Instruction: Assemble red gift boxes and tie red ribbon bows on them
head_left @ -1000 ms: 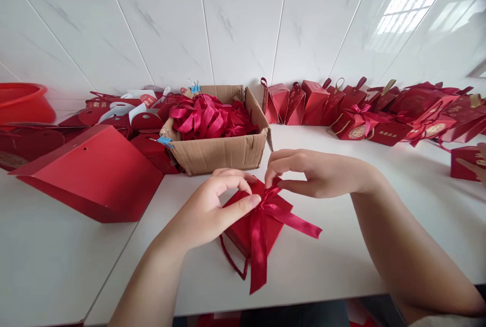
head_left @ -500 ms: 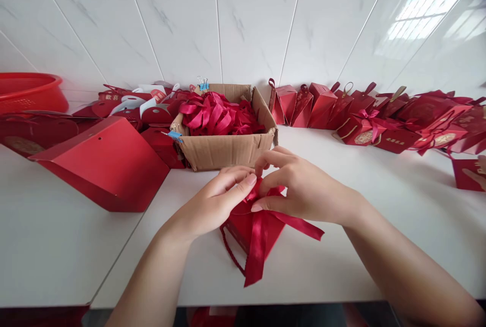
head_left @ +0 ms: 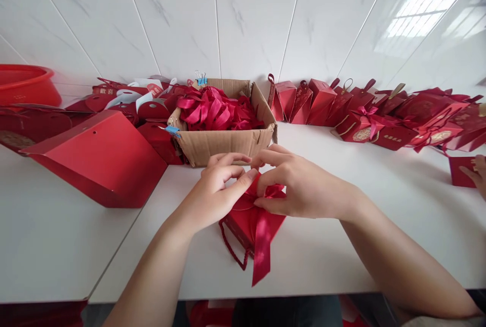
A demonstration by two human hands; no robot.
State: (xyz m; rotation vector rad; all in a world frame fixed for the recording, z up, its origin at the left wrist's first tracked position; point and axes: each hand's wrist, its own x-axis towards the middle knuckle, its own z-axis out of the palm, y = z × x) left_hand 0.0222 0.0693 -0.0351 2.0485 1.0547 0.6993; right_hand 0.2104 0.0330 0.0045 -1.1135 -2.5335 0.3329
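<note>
A small red gift box [head_left: 243,233] with a twisted cord handle [head_left: 232,253] sits on the white table in front of me. A shiny red ribbon [head_left: 261,253] is looped at its top, one tail hanging down the front. My right hand [head_left: 294,185] pinches the ribbon between thumb and fingers over the box top. Bent over the left side of the top, my left hand [head_left: 222,190] has its thumb against the ribbon loop. The tips of its other fingers are partly hidden.
Behind my hands stands a cardboard box [head_left: 228,145] of cut red ribbons [head_left: 212,109]. A larger red box [head_left: 102,160] lies left, near flat red packaging and a red basket [head_left: 28,86]. Finished-looking red boxes [head_left: 322,101] line the right wall. Another person's hand [head_left: 479,175] shows far right.
The ribbon tail that stuck out to the right no longer shows there. The front tail hangs slightly farther right. My left fingers have lifted and spread a little; the view has shifted slightly.
</note>
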